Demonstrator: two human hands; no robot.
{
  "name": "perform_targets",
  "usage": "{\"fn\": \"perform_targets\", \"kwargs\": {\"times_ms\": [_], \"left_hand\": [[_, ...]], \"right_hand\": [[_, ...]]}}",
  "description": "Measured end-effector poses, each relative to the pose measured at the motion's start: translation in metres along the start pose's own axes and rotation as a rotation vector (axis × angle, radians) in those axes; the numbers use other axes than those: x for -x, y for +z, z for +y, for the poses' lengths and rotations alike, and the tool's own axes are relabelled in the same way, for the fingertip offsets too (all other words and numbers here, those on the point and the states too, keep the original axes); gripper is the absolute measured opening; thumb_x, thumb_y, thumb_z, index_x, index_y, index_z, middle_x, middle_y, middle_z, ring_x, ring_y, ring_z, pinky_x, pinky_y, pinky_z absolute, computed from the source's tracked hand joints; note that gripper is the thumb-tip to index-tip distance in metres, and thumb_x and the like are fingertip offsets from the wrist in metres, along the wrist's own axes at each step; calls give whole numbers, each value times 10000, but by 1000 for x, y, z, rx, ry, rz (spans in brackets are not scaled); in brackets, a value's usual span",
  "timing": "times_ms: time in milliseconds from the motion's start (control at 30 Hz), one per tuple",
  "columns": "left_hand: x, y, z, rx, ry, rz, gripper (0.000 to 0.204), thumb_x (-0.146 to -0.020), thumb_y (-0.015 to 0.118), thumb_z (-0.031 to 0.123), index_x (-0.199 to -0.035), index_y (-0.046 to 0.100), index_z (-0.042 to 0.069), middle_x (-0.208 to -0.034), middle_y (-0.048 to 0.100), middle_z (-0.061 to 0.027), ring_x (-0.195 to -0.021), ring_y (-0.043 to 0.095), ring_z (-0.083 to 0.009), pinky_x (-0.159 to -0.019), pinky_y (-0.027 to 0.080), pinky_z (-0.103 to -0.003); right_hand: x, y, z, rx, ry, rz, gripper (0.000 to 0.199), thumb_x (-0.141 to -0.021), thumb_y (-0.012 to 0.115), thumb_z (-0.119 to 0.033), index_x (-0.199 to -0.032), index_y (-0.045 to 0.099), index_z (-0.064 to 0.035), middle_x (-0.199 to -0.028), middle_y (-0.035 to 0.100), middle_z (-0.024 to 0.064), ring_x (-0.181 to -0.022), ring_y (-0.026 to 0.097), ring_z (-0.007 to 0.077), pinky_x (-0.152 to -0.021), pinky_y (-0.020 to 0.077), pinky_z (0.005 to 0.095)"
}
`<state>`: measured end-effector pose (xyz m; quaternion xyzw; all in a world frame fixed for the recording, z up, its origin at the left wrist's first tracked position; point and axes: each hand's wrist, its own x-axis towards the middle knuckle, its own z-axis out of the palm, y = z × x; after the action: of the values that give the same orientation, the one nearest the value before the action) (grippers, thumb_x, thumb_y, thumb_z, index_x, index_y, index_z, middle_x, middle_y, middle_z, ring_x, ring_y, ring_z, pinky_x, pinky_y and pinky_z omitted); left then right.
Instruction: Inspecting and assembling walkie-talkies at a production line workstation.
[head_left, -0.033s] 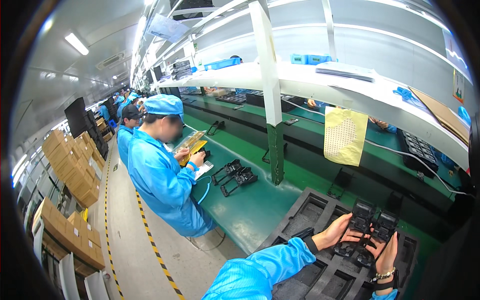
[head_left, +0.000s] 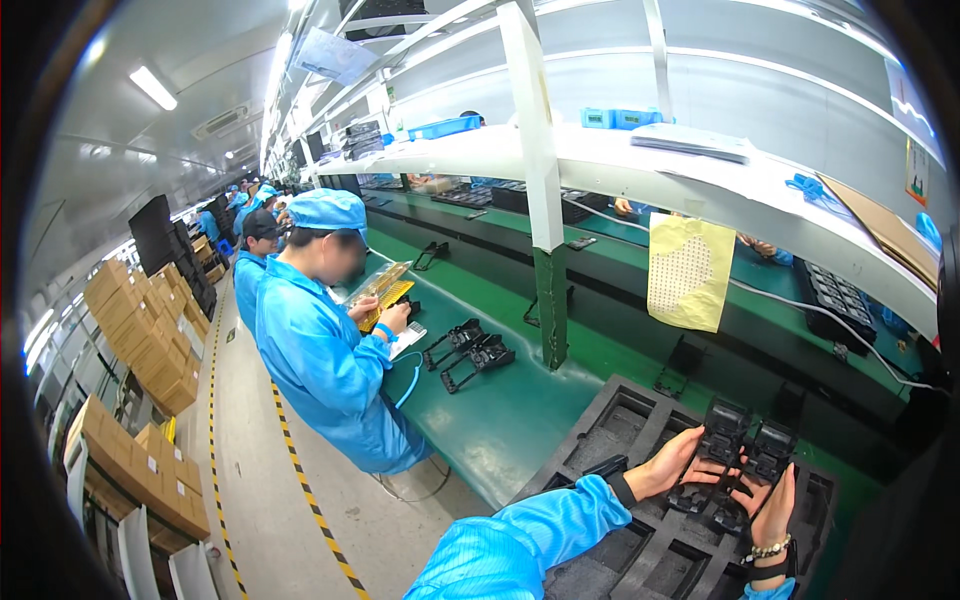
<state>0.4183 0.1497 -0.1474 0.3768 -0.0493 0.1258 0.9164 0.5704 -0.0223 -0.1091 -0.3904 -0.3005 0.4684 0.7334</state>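
Note:
Over the black foam tray (head_left: 668, 510), my left hand (head_left: 665, 466) and my right hand (head_left: 776, 508) hold two black plastic frame-like parts side by side. The left part (head_left: 726, 425) has a boxy upper end and an open lower frame; my left fingers curl behind it. My right hand grips the matching right part (head_left: 770, 450) from its outer side. Fingertips of both hands show between and through the open frames. Another dark piece (head_left: 606, 466) lies in the tray beside my left wrist. What exactly the parts belong to cannot be made out.
On the green bench (head_left: 470, 430) at the left lie several similar black parts (head_left: 478, 352). A co-worker in blue (head_left: 325, 350) sits there, handling a yellow piece. A white-and-green post (head_left: 540, 200) and a shelf (head_left: 640, 165) stand ahead; a yellow sheet (head_left: 690, 270) hangs below.

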Motion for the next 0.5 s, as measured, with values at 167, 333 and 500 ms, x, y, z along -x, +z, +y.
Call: {"fn": "perform_targets", "kwargs": {"times_ms": [167, 333, 500], "left_hand": [[0, 3, 1, 2, -2, 24, 619, -1037, 212, 468, -1463, 388, 54, -1390, 547, -122, -1218, 585, -306, -1038, 457, -426], [0, 1, 1, -12, -10, 30, 615, -1035, 214, 462, -1469, 379, 59, -1420, 521, -119, -1230, 572, -303, -1037, 452, -422], [0, -2, -1, -17, -6, 25, 601, -1037, 218, 445, -1479, 362, 66, -1456, 485, -122, -1246, 558, -310, -1034, 448, -420]], "right_hand": [[0, -1, 1, 5, -4, 4, 609, -1008, 342, -565, -1380, 457, -96, -1219, 619, 143, -1085, 629, 276, -744, 608, 358], [-1, 2, -1, 5, -3, 8, 619, -1014, 324, -559, -1368, 468, -72, -1209, 626, 151, -1059, 641, 272, -737, 610, 359], [0, 7, -1, 28, -19, 26, 635, -1018, 305, -559, -1357, 479, -52, -1201, 632, 157, -1034, 652, 267, -726, 611, 360]]}}
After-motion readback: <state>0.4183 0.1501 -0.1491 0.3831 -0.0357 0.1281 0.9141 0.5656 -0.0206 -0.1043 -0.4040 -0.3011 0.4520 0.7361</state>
